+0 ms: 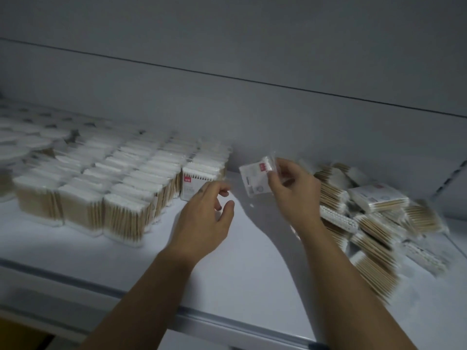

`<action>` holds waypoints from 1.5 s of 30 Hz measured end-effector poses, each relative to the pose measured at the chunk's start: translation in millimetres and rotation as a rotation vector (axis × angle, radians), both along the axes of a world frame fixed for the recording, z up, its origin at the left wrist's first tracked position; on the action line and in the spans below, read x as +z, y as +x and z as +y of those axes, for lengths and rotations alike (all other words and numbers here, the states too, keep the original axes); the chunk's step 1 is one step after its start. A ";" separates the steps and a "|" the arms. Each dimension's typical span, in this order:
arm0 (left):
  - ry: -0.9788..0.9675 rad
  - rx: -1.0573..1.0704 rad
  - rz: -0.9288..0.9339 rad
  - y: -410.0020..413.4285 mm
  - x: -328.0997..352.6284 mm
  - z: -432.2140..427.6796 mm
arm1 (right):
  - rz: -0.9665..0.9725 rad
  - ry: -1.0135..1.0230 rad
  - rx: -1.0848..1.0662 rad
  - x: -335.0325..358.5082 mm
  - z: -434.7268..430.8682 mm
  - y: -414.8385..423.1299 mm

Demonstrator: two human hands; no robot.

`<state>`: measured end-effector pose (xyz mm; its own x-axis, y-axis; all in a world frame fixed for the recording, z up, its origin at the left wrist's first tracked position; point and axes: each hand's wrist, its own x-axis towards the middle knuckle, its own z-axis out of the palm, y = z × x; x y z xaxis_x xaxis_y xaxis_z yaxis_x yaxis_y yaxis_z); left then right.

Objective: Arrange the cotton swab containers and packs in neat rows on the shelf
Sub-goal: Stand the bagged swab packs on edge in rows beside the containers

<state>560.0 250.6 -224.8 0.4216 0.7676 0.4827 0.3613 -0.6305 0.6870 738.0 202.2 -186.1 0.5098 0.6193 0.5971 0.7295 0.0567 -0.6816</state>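
White shelf (252,261) with a grey back panel (252,109), seen from above and in front.

Upright packs stand in close rows (121,178) over the left half. Each is a clear film sleeve holding pale wooden sticks, with white cotton tips at top and bottom. An unsorted heap (374,218) of the same packs lies tumbled at the right, some flat and some on edge. Round containers (22,145) with white lids sit at far left; blur hides what is in them, though it is probably swabs.

The left hand (204,223) hovers by the labelled pack (199,180) at the near end of the last row. Its fingers are loosely curled and grasp nothing, and contact with that pack cannot be made out. The right hand (293,190) pinches the held pack (252,178) by its right edge. This pack is raised above the bare gap between rows and heap, with its printed face toward the camera.

By appearance a pack is light. The sticks give it a stiff core, while the film is slick and the cotton ends are soft. A grip across the flat faces at mid-height is therefore judged the most secure.
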 end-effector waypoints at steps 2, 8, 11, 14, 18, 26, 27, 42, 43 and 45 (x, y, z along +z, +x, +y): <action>0.013 -0.011 0.005 0.3 0.6 -1.2 | 0.160 0.020 0.063 2.2 -3.4 -1.2; -0.050 -0.014 0.003 2.7 1.9 -2.7 | 0.335 -0.093 0.295 3.4 -4.0 -8.7; -0.003 0.010 0.020 -0.1 3.4 -3.3 | 0.442 -0.092 0.359 5.1 -3.8 -17.6; 0.066 0.076 0.047 -10.1 7.7 -4.5 | 0.466 -0.094 0.414 7.8 -4.4 -26.2; 0.047 0.151 0.034 -29.1 3.7 -11.3 | 0.309 -0.267 0.509 6.1 -6.4 -38.2; 0.053 0.296 0.232 -52.3 0.3 -20.5 | -0.151 -0.274 0.315 10.0 6.2 -64.4; 0.084 0.279 0.269 -54.9 -0.5 -20.9 | -0.181 -0.267 0.300 11.8 11.9 -68.0; 0.074 0.161 0.482 -50.8 -4.9 -15.2 | -0.624 -0.215 0.185 -16.9 43.0 -82.2; 0.067 0.157 0.483 -51.9 -5.3 -15.5 | -0.620 -0.247 0.174 -16.8 37.8 -83.5; 0.064 0.147 0.473 -53.4 -4.9 -16.4 | -0.602 -0.308 0.133 -14.7 25.1 -84.8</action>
